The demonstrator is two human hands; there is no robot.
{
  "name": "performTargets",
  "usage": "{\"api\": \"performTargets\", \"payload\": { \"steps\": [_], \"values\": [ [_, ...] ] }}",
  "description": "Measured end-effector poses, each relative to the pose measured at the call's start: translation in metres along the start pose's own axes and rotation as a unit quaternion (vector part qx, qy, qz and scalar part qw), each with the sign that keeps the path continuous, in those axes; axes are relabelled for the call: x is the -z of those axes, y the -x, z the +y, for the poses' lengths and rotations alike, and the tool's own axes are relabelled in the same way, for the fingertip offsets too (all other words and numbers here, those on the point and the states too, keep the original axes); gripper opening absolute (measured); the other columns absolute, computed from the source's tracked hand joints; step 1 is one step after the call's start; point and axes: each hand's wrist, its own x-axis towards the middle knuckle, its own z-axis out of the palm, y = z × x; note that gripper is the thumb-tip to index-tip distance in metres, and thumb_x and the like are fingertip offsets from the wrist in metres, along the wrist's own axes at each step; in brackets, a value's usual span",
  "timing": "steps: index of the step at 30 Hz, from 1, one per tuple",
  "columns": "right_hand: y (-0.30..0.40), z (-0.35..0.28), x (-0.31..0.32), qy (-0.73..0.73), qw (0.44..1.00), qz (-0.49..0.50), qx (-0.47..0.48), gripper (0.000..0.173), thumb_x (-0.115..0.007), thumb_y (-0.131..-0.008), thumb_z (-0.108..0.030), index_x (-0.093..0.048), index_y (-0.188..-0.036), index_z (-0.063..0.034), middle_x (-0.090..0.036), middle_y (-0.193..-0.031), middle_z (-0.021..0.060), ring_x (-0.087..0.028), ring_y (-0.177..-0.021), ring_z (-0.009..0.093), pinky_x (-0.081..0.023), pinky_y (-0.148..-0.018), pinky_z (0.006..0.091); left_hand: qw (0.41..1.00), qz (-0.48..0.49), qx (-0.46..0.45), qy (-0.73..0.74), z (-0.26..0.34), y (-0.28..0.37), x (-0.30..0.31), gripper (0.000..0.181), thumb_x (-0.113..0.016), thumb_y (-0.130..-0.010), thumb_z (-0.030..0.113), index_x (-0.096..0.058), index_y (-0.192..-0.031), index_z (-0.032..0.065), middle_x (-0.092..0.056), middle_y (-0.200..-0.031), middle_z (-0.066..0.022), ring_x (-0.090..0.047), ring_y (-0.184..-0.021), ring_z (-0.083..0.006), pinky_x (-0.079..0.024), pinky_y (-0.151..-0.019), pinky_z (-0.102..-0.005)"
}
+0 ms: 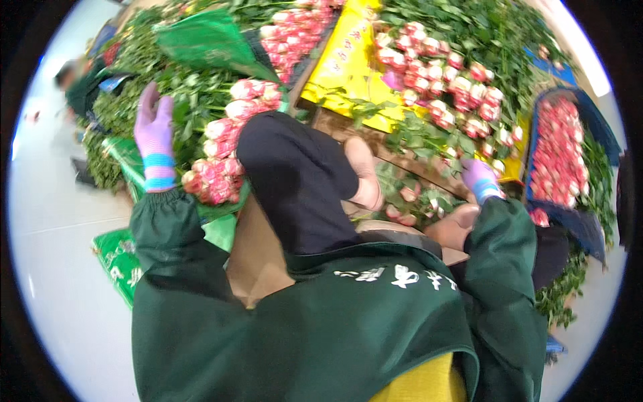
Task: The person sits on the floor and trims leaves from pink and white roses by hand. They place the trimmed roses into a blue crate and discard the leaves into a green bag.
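Observation:
My left hand [154, 125], in a purple glove with blue bands at the wrist, is raised with fingers apart beside leafy rose stems. Nothing shows in it. Right of it lies a row of pink and white roses [218, 140], their stems pointing left. My right hand [480, 176], gloved alike, is low at the right, at the near edge of loose pink-edged white roses [437, 75] on a yellow plastic sheet [346, 60]. A bloom touches or lies near its fingers; whether they grip a stem cannot be told.
A blue wrap of pink roses [557, 151] stands at the right. Green plastic sheets [211, 40] lie among foliage at the left. Fallen blooms and leaves [409, 193] lie between my legs, near a wooden board edge [427, 176]. Another person [83, 90] is at the far left.

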Motion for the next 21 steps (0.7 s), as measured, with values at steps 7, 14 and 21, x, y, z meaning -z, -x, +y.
{"api": "performTargets", "payload": {
  "steps": [7, 14, 21],
  "values": [
    [-0.003, -0.026, -0.031, -0.015, 1.000, -0.008, -0.010, 0.030, -0.048, -0.080, -0.016, -0.064, -0.105, -0.0191, -0.064, -0.094, 0.0133, -0.060, -0.087, 0.031, -0.047, -0.078, 0.0393, 0.987, -0.082, -0.031, 0.137, 0.060, 0.014, -0.112, 0.041, -0.059, -0.083, 0.006, -0.049, -0.122, -0.0005, -0.054, -0.115, -0.0112, -0.052, -0.104, -0.0155, -0.040, -0.091, -0.0254],
    [-0.004, -0.019, -0.064, 0.060, 0.997, 0.058, -0.005, 0.022, -0.050, -0.080, -0.017, -0.066, -0.095, -0.0164, -0.064, -0.090, 0.0123, -0.061, -0.087, 0.030, -0.047, -0.074, 0.0408, 0.978, -0.124, -0.012, 0.167, 0.059, 0.031, -0.165, 0.039, -0.057, -0.083, 0.004, -0.049, -0.121, -0.0032, -0.056, -0.114, -0.0114, -0.054, -0.103, -0.0147, -0.042, -0.090, -0.0245],
    [-0.011, 0.006, -0.097, 0.063, 0.990, 0.043, -0.115, 0.023, -0.050, -0.081, -0.024, -0.066, -0.089, -0.0100, -0.065, -0.083, 0.0130, -0.062, -0.080, 0.031, -0.047, -0.069, 0.0435, 0.981, -0.140, 0.017, 0.135, 0.058, 0.026, -0.164, 0.039, -0.057, -0.084, 0.006, -0.049, -0.121, -0.0034, -0.055, -0.116, -0.0120, -0.053, -0.104, -0.0161, -0.038, -0.094, -0.0258]
  ]
}}
